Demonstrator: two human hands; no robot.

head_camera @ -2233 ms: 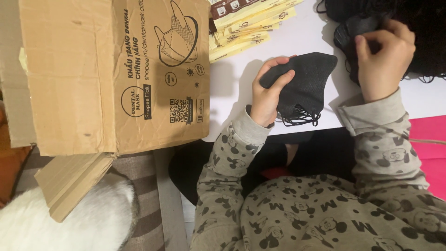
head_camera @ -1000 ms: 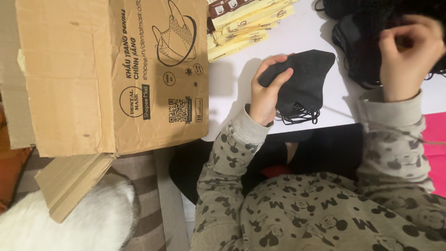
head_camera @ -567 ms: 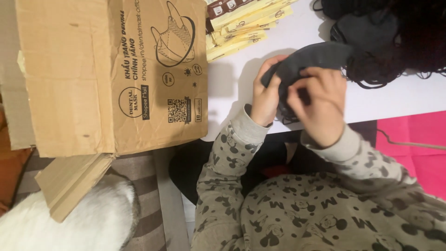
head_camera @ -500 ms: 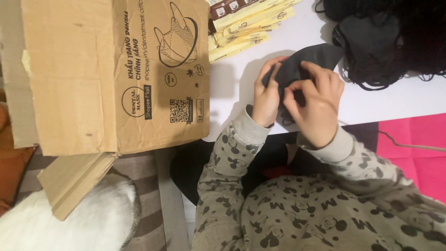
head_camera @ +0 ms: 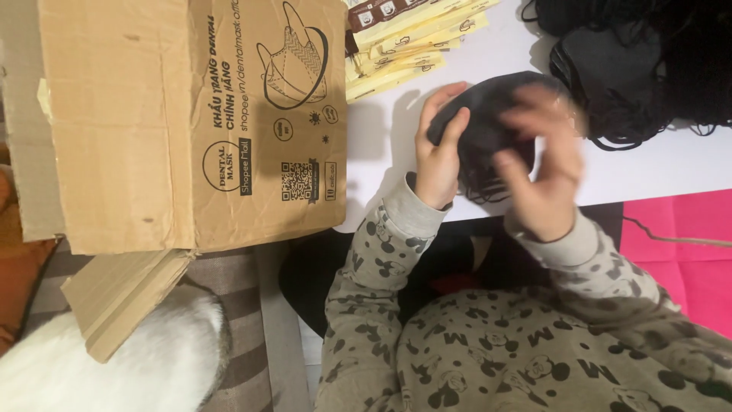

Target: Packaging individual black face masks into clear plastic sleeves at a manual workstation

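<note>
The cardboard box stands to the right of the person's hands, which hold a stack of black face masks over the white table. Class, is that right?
Not quite. The head view shows the cardboard box to the left of the hands. The left hand and right hand do hold the stack of black face masks over the white table.

A stack of black fabric face masks (head_camera: 488, 126), folded flat with thin black ear loops trailing from the near edge, sits over the near edge of the white table, right of the cardboard box. The stack is held up off the tabletop, gripped along its left side and covered on the right, where motion blur hides its outline. Its dark, matte surface shows a curved far edge.
</note>
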